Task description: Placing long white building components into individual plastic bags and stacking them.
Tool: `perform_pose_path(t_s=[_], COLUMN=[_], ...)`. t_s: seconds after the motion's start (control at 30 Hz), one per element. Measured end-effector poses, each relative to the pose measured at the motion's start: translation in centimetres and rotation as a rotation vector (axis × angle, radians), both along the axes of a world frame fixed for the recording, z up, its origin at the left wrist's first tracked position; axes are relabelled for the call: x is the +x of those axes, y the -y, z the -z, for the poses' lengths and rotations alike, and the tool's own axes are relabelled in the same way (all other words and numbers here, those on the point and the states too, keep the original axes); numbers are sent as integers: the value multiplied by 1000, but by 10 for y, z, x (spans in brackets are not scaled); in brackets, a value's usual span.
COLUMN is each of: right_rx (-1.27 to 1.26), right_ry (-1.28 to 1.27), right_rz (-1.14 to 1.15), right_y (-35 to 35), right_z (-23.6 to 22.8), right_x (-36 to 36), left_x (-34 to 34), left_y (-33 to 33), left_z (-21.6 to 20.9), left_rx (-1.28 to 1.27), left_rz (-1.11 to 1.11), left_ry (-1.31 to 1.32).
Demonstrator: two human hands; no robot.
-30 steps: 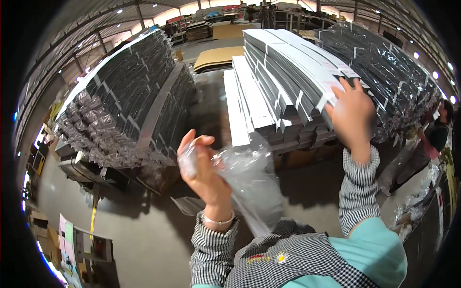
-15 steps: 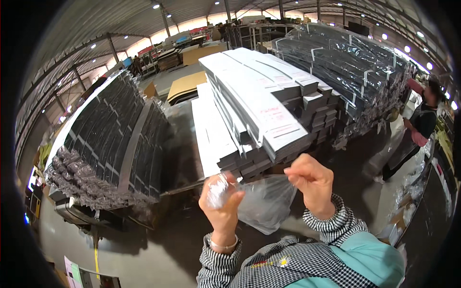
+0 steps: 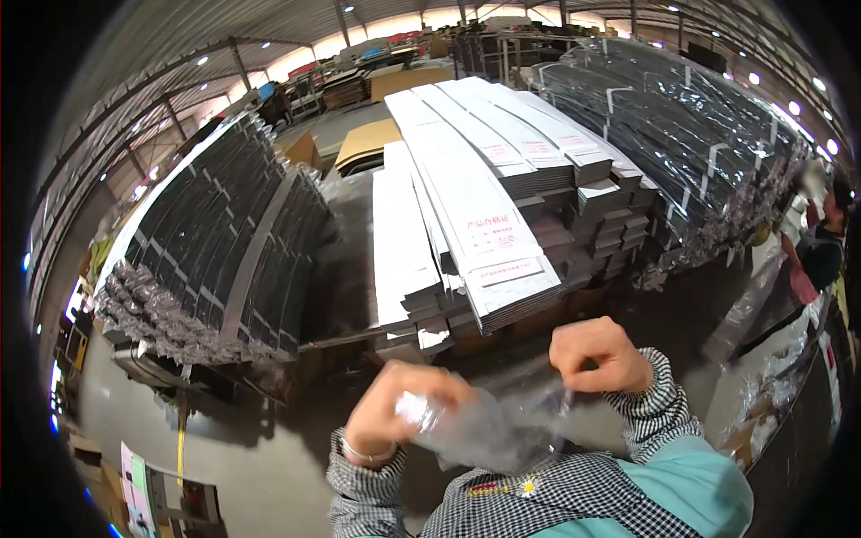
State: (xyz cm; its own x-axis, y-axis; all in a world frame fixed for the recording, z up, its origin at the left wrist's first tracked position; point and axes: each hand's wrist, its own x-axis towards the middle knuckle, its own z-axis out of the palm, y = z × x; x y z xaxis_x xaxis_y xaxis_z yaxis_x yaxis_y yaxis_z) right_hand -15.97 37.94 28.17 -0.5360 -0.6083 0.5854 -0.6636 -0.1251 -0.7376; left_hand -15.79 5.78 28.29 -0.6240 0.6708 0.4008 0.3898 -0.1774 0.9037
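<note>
My left hand [image 3: 399, 408] is closed around a clear plastic bag [image 3: 507, 435], which is bunched and shiny at the fingers. The bag stretches across in front of my checked apron. At its other side, my right hand [image 3: 596, 354] is curled in a pinch on the plastic edge, though motion blurs the exact grip. Just beyond both hands lies a stack of long, flat grey pieces [image 3: 538, 215] with white top faces. One white-topped bundle [image 3: 475, 215] bearing red print slants toward me over the others.
To the left stands a pile of dark, plastic-wrapped bundles [image 3: 211, 242] with crumpled bag ends. Another wrapped pile [image 3: 664, 125] rises at the back right. A person [image 3: 812, 260] handles clear plastic at the right. Brown cardboard [image 3: 368, 143] lies behind the stack.
My hands have moved lower and farther apart, stretching the plastic bag between them. The right hand now closes at the bag's edge. My view has shifted slightly.
</note>
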Motion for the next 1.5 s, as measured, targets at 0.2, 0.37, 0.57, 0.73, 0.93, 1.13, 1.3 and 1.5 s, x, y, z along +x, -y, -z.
perform_pose_path(t_s=[0.2, 0.37, 0.57, 0.73, 0.93, 1.13, 1.3, 1.5], right_rx=[187, -314, -272, -323, -280, -281, -358, -228], right_ry=[-614, -30, 101, 107, -92, 627, 290, -8], right_rz=[512, 553, 544, 747, 719, 447, 699, 814], right_y=[-15, 12, 6, 27, 8, 16, 49, 36], right_z=[44, 7, 36, 15, 35, 5, 88, 213], right_x=[-51, -71, -108, -142, -42, -25, -20, -37], left_x=[-42, -61, -83, -115, -21, -2, -1, -14], left_y=[-26, -52, -42, -79, -55, -71, -90, -84], left_z=[-5, -7, 38, 14, 5, 14, 86, 181], left_rx=[-574, 241, -101, 70, 52, 344, 546, -91], left_rz=[-365, -398, -666, -1022, -676, -577, -859, -1127], left_ry=[-519, 206, 106, -165, 42, 544, 479, -14])
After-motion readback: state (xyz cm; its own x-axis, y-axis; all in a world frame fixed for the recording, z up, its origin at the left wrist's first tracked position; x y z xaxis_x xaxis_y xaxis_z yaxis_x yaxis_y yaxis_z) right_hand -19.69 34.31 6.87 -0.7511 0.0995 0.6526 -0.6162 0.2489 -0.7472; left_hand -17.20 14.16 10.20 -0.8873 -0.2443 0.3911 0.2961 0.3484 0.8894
